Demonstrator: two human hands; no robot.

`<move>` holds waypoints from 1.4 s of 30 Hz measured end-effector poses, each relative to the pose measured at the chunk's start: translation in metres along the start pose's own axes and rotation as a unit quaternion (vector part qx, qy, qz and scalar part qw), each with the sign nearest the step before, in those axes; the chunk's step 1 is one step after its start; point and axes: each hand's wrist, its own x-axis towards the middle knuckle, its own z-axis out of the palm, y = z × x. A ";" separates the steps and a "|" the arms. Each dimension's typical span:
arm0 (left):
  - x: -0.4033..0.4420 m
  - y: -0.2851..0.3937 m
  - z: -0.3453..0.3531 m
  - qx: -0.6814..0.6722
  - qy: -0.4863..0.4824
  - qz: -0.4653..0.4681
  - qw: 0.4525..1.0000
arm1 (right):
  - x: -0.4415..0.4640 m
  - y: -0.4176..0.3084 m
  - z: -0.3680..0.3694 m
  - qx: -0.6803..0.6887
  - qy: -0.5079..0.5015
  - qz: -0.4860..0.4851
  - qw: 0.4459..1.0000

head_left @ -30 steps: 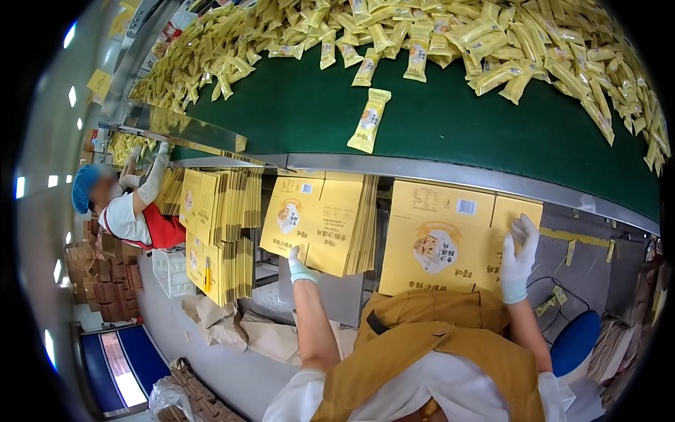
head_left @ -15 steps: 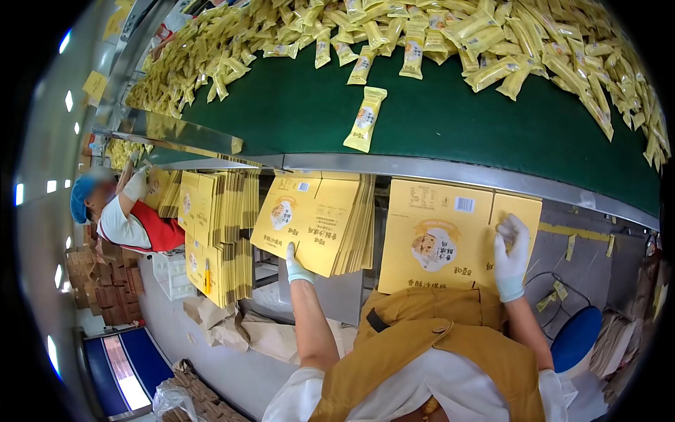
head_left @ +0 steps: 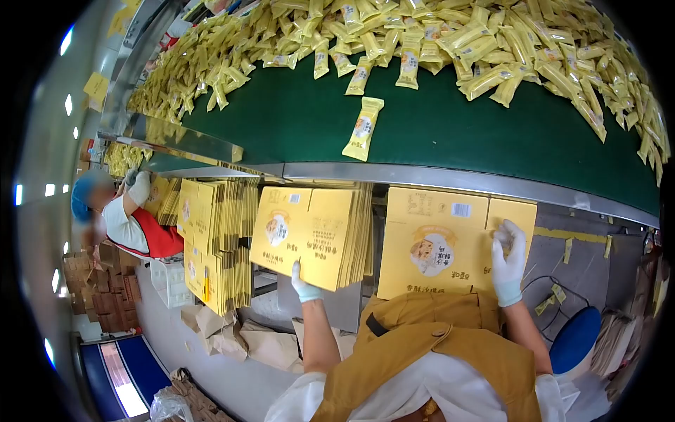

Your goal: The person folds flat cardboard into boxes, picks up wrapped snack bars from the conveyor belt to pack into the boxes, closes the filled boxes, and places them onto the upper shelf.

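My left hand (head_left: pixel 307 288), in a white glove, grips the lower edge of a stack of flat yellow cartons (head_left: pixel 304 228). Its thumb lies on the front carton, while the other fingers are hidden behind the stack. My right hand (head_left: pixel 508 267), also gloved, rests over the right part of another flat yellow carton (head_left: pixel 436 243) directly before me. Its fingers are loosely bent, with a gap by the thumb and nothing visible in them. This carton's lower edge meets my brown apron (head_left: pixel 436 334).
A green belt (head_left: pixel 281 119) with a metal edge (head_left: pixel 422 172) runs across, bearing heaped yellow packets (head_left: pixel 485 53) and one separate packet (head_left: pixel 363 129). More upright cartons (head_left: pixel 218 232), holding a yellow cutter (head_left: pixel 207 285), stand left. A co-worker (head_left: pixel 130 218) is beyond; a blue stool (head_left: pixel 578 339) stands right.
The left carton stack has straightened and come slightly lower in view, with my left hand still on it. My right fingers have curled closer toward the thumb. The view has shifted a little.
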 end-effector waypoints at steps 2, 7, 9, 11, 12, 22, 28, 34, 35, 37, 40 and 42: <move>-0.025 0.006 0.000 0.007 -0.009 0.015 1.000 | -0.001 -0.002 -0.003 -0.008 0.008 -0.004 1.000; -0.098 0.044 0.004 0.031 -0.016 0.033 0.999 | 0.000 -0.018 0.001 0.023 -0.102 -0.040 0.994; -0.120 0.058 0.001 0.010 -0.035 0.039 0.999 | -0.001 -0.041 0.005 0.015 -0.219 -0.055 0.974; -0.133 0.068 0.008 0.000 -0.045 0.047 0.998 | -0.003 -0.055 0.024 0.084 -0.345 -0.034 0.934; -0.139 0.071 0.020 0.000 -0.052 0.054 0.997 | -0.005 -0.063 0.034 0.118 -0.405 -0.026 0.906; -0.128 0.015 0.170 -0.030 -0.280 0.010 0.959 | 0.015 -0.071 0.047 0.400 -0.272 0.042 0.874; -0.141 -0.026 0.221 0.333 -0.460 0.114 0.815 | 0.050 -0.042 -0.046 0.454 -0.074 -0.013 0.888; -0.080 -0.035 0.216 0.131 -0.404 -0.291 0.857 | 0.065 -0.029 -0.133 0.375 -0.087 0.067 0.920; -0.065 -0.035 0.214 0.082 -0.382 -0.343 0.854 | 0.067 -0.017 -0.137 0.338 -0.088 0.079 0.934; -0.050 -0.031 0.219 0.056 -0.347 -0.367 0.861 | 0.065 0.002 -0.133 0.264 -0.076 0.084 0.958; -0.081 -0.023 0.256 0.177 -0.298 -0.270 0.899 | 0.058 0.009 -0.118 0.248 -0.037 0.091 0.964; -0.090 -0.023 0.267 0.228 -0.278 -0.242 0.901 | 0.057 0.019 -0.112 0.244 -0.013 0.085 0.966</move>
